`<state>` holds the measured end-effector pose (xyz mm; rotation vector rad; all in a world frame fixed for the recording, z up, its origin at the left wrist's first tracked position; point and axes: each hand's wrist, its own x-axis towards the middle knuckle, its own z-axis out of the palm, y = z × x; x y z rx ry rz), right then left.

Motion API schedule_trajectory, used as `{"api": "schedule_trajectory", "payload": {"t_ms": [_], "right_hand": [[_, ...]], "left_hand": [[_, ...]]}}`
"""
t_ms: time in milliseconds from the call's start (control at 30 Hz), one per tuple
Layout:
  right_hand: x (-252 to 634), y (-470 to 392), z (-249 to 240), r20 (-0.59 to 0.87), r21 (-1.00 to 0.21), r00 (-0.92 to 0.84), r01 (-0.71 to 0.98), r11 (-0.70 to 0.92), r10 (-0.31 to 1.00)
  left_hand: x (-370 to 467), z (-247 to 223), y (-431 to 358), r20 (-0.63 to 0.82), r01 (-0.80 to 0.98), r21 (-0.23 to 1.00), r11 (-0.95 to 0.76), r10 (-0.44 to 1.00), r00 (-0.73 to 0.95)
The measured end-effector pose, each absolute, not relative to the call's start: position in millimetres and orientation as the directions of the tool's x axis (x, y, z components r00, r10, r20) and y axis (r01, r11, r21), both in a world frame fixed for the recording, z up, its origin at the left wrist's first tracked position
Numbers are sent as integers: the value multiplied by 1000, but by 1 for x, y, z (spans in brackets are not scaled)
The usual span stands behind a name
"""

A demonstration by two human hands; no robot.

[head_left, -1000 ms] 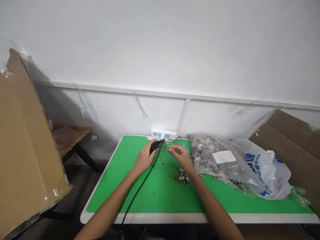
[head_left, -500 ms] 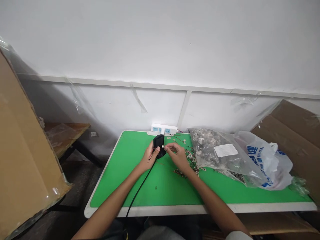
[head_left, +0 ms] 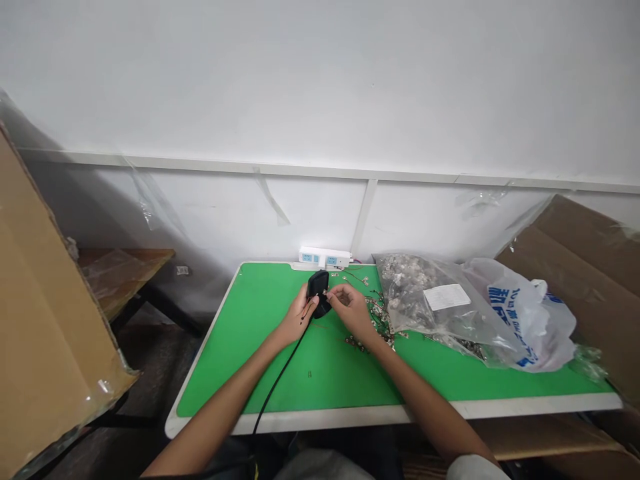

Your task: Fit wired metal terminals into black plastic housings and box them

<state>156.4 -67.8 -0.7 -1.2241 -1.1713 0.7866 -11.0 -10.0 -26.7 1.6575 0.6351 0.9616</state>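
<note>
My left hand (head_left: pixel 297 318) grips a black plastic housing (head_left: pixel 318 285), tilted up above the green tabletop. A black cable (head_left: pixel 280 373) runs from its lower end down over the table's front edge. Thin dark wires with small ends (head_left: pixel 306 311) stick out by my left thumb. My right hand (head_left: pixel 351 309) pinches a small metal piece (head_left: pixel 325 293) at the housing's right edge; its exact kind is too small to make out. Beside and beneath my right hand lies a loose heap of small metal parts with wires (head_left: pixel 381 317).
A white power strip (head_left: pixel 325 257) stands at the table's back edge. To the right lie a clear plastic bag of parts (head_left: pixel 413 287) and a white printed bag (head_left: pixel 535 320), near an open cardboard box (head_left: pixel 570 260). Another large carton (head_left: pixel 50 320) rises at the left, beside a wooden bench (head_left: pixel 125 273).
My right fingers have brought the small metal piece slightly closer to the housing. The housing has turned a little in my left hand. The whole view has shifted slightly.
</note>
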Motion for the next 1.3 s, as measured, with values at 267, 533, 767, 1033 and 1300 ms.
{"api": "schedule_trajectory", "payload": {"t_ms": [267, 533, 767, 1033, 1300], "right_hand": [[161, -64, -3, 188, -981, 222, 96, 171, 957], [170, -60, 4, 138, -987, 135, 104, 124, 981], [181, -57, 4, -25, -994, 30, -110, -22, 999], [187, -57, 7, -65, -979, -6, -193, -65, 998], [203, -59, 18, -44, -994, -135, -98, -57, 990]], "left_hand": [[-11, -33, -6, 258, -16, 956, -293, 815, 519], [-15, -30, -7, 342, 59, 893, -447, 757, 557], [-19, -24, -12, 391, 123, 785, -607, 640, 661], [-21, -22, -16, 359, 185, 740, -647, 612, 705], [-23, -11, -16, 365, 171, 736, -655, 598, 713]]}}
